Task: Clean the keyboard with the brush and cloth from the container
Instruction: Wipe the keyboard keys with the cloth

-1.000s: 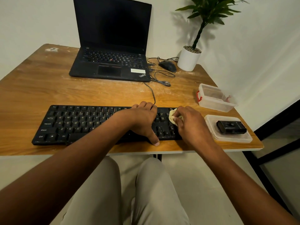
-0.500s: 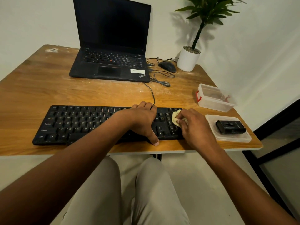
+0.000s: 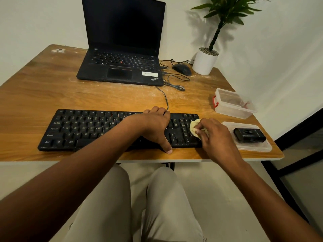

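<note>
Wooden desk (image 3: 52, 95) | my right hand (image 3: 215, 137) pinching cloth (image 3: 194, 127) slid toward 3 o'clock on keyboard (image 3: 83, 130) | left hand (image 3: 153, 125) clamps keyboard | numpad wipe nearly finished.

Illumination is soft and moderately dim, with a warm cast. The plant (image 3: 225, 13) throws a diffuse shadow leftward on the wall (image 3: 43, 20), indicating light from the right. Wide-angle distortion bows the table (image 3: 52, 88) edges. Focus is adequate centrally; forearms near the frame bottom appear soft.
</note>
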Available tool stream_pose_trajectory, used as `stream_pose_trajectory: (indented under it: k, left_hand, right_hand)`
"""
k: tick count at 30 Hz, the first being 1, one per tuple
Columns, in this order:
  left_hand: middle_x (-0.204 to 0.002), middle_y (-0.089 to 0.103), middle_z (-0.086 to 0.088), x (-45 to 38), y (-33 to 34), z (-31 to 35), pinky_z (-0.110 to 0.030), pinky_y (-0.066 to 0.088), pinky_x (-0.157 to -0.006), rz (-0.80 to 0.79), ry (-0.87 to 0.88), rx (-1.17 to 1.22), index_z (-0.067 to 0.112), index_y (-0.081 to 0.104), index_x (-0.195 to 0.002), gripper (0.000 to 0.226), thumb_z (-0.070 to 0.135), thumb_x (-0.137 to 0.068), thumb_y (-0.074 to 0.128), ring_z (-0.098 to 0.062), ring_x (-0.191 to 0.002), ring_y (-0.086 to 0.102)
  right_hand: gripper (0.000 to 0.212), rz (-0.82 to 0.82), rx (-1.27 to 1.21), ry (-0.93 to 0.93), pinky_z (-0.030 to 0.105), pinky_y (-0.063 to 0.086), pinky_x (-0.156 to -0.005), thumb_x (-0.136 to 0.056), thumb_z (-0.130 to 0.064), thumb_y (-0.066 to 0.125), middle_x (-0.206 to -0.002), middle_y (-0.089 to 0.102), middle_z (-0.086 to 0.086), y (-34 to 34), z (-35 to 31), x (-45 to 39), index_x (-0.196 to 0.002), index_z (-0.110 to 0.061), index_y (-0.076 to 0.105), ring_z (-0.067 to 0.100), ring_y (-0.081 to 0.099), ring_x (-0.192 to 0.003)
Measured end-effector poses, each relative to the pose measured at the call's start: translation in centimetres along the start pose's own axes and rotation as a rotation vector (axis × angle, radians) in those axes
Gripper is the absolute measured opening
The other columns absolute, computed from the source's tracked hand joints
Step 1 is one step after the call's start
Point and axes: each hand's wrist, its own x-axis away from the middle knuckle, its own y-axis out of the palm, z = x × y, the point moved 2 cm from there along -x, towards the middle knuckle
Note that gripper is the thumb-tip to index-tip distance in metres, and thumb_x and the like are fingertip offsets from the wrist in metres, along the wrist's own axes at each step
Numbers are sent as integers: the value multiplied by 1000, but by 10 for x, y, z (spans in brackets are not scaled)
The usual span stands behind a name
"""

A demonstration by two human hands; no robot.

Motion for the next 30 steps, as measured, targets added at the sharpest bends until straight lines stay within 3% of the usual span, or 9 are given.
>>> stream_pose_trajectory:
  k: [4,7,9,16,21,24,30]
  left_hand:
    - [-170,8,-8,0,1,-1,-50,16,-127,6,-2,4,11,6,-164,136,77,-69,77,-30,-155,7]
    - [-170,6,-8,-2,2,-1,-50,15,-127,5,-8,5,12,3,-165,138,77,-68,77,-30,-156,6]
    - [-171,6,-7,-2,1,-1,-50,16,-127,1,-9,4,12,3,-165,138,77,-68,77,-30,-156,5]
    - [-171,6,-7,-1,0,-1,-49,15,-127,-7,-15,6,12,3,-165,137,76,-69,78,-29,-156,6]
    - [-171,7,-7,-1,0,0,-50,16,-127,-2,-13,5,12,4,-165,137,76,-69,78,-30,-156,6]
    - [-170,7,-8,-2,0,0,-50,16,-127,0,-9,-3,12,4,-164,137,77,-69,77,-30,-156,6]
    - [-171,6,-7,-1,-1,0,-49,15,-127,-2,-9,13,12,3,-165,137,76,-69,78,-30,-156,6]
  right_hand:
    - [16,34,-10,25,26,36,-75,-99,-19,65,-102,57,-7,-7,-2,-4,-93,-32,57,12,54,-95]
    - [8,-35,-53,-95,21,41,-74,-99,-21,65,-103,56,-10,0,-19,12,-98,-28,62,8,53,-94]
    - [7,-66,-40,-175,28,47,-77,-99,-21,65,-103,57,-9,8,-24,19,-100,-28,64,9,54,-93]
    - [10,46,-34,12,29,37,-76,-100,-17,64,-103,61,-3,-1,8,-26,-95,-25,63,16,56,-94]
    - [5,34,-64,-126,27,40,-73,-99,-18,65,-103,58,-5,8,-21,-25,-99,-23,65,12,53,-92]
    - [5,9,-29,-200,31,45,-77,-98,-20,65,-103,57,-6,18,-27,-22,-102,-24,66,12,52,-93]
    - [5,61,-5,-68,31,40,-77,-99,-21,64,-103,60,-4,10,-5,-51,-97,-25,64,15,55,-95]
